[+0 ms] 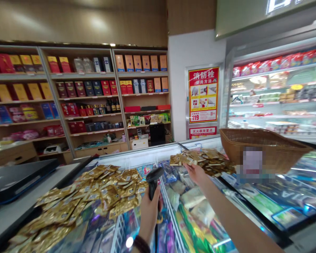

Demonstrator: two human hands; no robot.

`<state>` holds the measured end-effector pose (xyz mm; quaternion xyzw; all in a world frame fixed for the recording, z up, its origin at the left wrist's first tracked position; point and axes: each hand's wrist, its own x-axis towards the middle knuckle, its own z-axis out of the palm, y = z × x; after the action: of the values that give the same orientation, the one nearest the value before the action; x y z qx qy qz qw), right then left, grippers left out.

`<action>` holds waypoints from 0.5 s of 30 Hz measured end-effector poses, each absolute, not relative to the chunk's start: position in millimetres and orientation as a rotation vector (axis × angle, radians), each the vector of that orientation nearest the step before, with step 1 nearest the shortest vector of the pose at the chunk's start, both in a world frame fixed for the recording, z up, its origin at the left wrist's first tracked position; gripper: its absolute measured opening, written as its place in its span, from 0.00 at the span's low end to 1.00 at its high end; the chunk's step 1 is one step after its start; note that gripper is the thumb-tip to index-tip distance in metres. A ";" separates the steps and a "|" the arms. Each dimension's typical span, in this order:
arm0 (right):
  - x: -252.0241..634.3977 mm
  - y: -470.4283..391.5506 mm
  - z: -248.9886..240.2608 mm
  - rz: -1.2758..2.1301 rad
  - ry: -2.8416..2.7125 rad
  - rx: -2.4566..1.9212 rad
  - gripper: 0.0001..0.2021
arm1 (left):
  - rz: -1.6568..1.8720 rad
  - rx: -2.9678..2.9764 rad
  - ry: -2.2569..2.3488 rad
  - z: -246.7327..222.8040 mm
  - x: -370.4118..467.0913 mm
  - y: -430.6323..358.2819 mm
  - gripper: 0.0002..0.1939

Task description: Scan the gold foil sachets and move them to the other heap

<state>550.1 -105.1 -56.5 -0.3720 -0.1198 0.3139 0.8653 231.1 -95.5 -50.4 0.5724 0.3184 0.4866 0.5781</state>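
My left hand (149, 207) is wrapped round the handle of a black barcode scanner (154, 175), held upright over the glass top of a chest freezer. Farther forward, my right hand (195, 172) has its fingertips closed on the edge of a gold foil packet (187, 161). That packet lies at the near left side of a heap of gold packets (210, 162). A larger spread of similar packets (94, 191) covers the glass to the left of the scanner.
A brown woven basket (263, 140) stands on the freezer at the right. Frozen goods (197, 207) show through the glass. A dark flat device (21, 179) rests on the left counter. Shelves of boxes (89, 89) and a refrigerated display (276, 91) stand behind.
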 end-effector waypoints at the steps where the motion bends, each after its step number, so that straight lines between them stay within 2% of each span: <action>1: 560.8 -107.4 -49.4 0.629 -0.264 -0.759 0.07 | 1.144 1.348 0.753 -53.9 231.6 -93.8 0.44; 5: 578.0 -111.6 -43.7 0.616 -0.366 -0.716 0.07 | 1.146 1.371 0.800 -61.7 233.2 -90.6 0.45; 12: 516.3 -105.2 -102.9 0.798 -0.339 -0.820 0.10 | 1.146 1.324 0.753 -48.7 228.6 -94.1 0.44; 15: 494.0 -101.9 -110.7 0.765 -0.322 -0.931 0.11 | 1.155 1.318 0.761 -37.8 216.6 -85.1 0.44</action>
<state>494.0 -101.9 -110.7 -0.4359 -0.1508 0.3583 0.8117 216.6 -85.1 -37.8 0.5634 0.3253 0.4934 0.5773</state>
